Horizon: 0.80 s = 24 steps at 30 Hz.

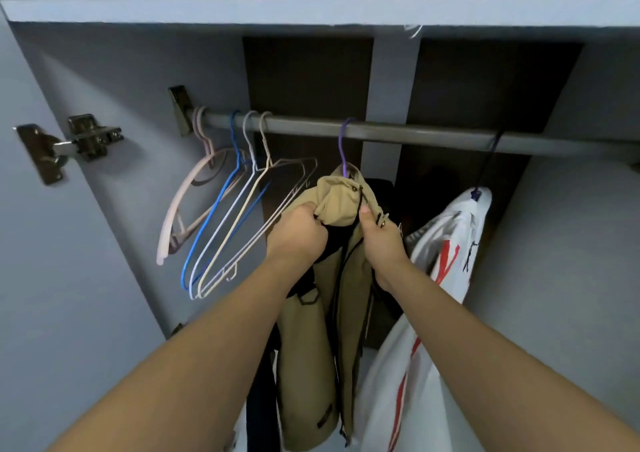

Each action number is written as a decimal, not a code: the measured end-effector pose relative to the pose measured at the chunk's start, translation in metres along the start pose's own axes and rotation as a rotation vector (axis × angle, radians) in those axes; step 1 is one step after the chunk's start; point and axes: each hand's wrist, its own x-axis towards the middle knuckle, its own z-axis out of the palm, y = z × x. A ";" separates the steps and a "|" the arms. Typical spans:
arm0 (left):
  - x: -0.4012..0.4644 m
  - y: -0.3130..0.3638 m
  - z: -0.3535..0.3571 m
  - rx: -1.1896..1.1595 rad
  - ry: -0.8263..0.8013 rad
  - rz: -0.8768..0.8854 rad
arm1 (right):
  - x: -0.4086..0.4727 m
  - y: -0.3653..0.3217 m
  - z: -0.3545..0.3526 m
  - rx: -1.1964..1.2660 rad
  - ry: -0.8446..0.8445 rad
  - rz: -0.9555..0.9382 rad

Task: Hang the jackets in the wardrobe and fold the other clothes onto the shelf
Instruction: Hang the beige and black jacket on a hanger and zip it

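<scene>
The tan jacket (313, 330) hangs in the middle of the frame from a purple hanger (344, 147), and the hook of this hanger is already over the grey rail (415, 135). I judge that the step in hand is to settle the jacket on its hanger. To do this well, the person should pull the collar and the hood up evenly on both sides, so that the shoulders sit on the hanger and the jacket does not slide to one side. The hook should stay fully on the rail while the cloth is pulled, because a hard pull downward could lift or turn it. After that the front edges with the zipper should fall straight.

The left hand (303, 233) is closed, its fingers curled round a fold of the tan cloth just below the hood. The right hand (379, 235) also grips the jacket, at the edge near the zipper, with the thumb pressed on the cloth. Both hands are close together, just under the hanger.

At the right of the frame a white jacket (446, 244) with red marks hangs from a dark hanger on the same rail, just beside the tan one. At the left, several empty hangers (225, 216) hang together.
</scene>
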 end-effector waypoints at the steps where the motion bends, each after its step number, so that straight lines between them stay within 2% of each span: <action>1: -0.001 -0.003 -0.001 0.073 0.020 0.015 | 0.000 0.003 0.002 0.005 -0.011 -0.005; 5: -0.018 -0.017 -0.003 0.303 0.086 0.067 | -0.004 0.022 0.002 -0.037 0.004 0.037; 9: -0.039 -0.040 0.007 0.689 0.241 0.216 | -0.013 0.056 0.002 -0.104 0.020 0.046; 13: -0.064 -0.071 0.034 0.813 0.348 0.504 | -0.017 0.097 0.009 -0.122 0.035 0.048; 16: -0.087 -0.097 0.067 0.836 0.282 0.582 | -0.013 0.131 0.013 -0.181 0.037 0.010; 24: -0.127 -0.181 0.188 0.965 0.099 0.550 | 0.008 0.240 0.006 -0.357 0.117 -0.054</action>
